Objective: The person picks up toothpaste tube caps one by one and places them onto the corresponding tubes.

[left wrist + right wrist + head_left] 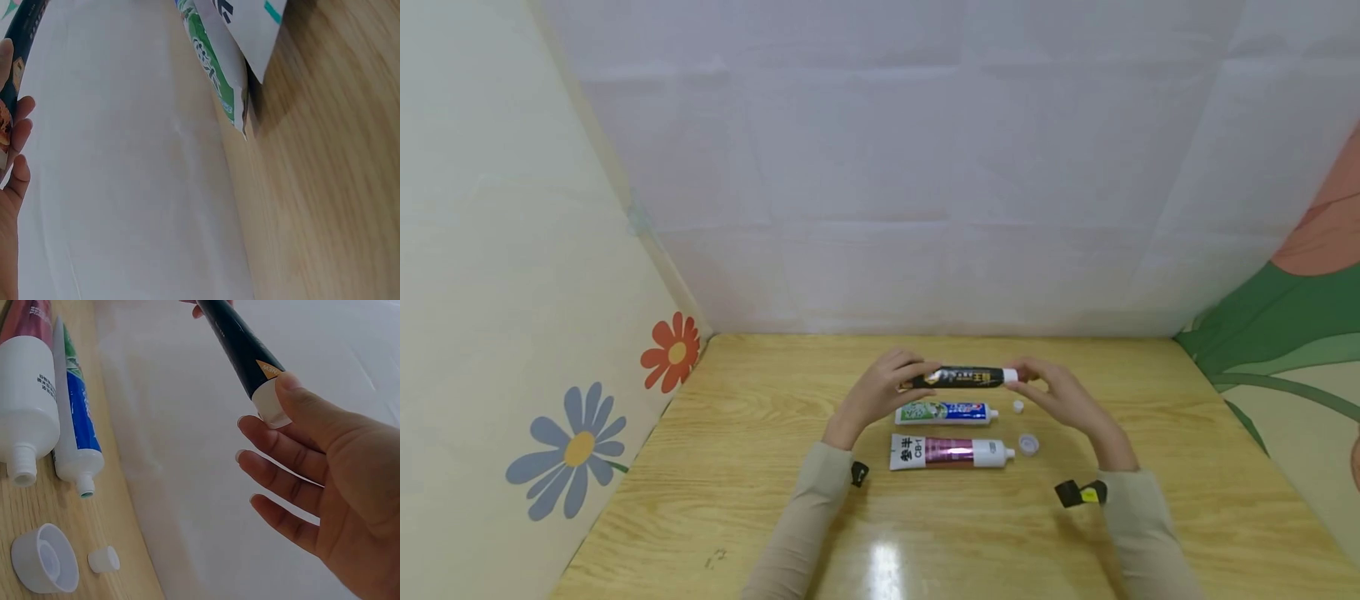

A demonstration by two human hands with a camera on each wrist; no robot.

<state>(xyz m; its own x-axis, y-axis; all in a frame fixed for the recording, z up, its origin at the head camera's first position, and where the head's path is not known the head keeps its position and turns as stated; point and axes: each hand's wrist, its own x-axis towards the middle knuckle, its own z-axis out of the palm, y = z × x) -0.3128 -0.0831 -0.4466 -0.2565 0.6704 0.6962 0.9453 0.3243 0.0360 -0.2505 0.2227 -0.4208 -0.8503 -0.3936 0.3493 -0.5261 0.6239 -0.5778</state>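
**Left hand point(880, 390) is gripping a black tube point(968, 377) while right hand point(1063, 402) is pinching its white end cap point(1011, 376)**

At the far left, a blue flower point(578, 450) is decorating the pale side wall point(490, 250), and a red flower point(676, 353) is showing nearer the corner. A beige left sleeve point(820, 483) is reaching over the wooden table point(700, 500), with a small black device point(859, 473) showing beside its cuff. The left hand is clamping its thumb and fingers round the tail end of the black tube, which is hanging about level in the air above the table, its capped end pointing right.

On the near side of it, 2 tubes are lying on the wood: a green-and-blue tube point(943, 412) and, closer to the person, a larger purple-and-white tube point(951, 452). Both are pointing bare white nozzles point(1010, 454) to the right. Just beyond these, a small white cap point(1018, 407) and a wider white cap point(1028, 444) are resting on the table.

The right hand is holding the end cap between its thumb and a finger mostly hidden behind it; its 3 other fingers are curving, slightly apart, clear of the tube. Beside the right sleeve point(1142, 508), a black-and-yellow device point(1081, 493) is showing. At the far right, green leaves point(1262, 325) and a coral shape point(1322, 221) are covering part of the wall.
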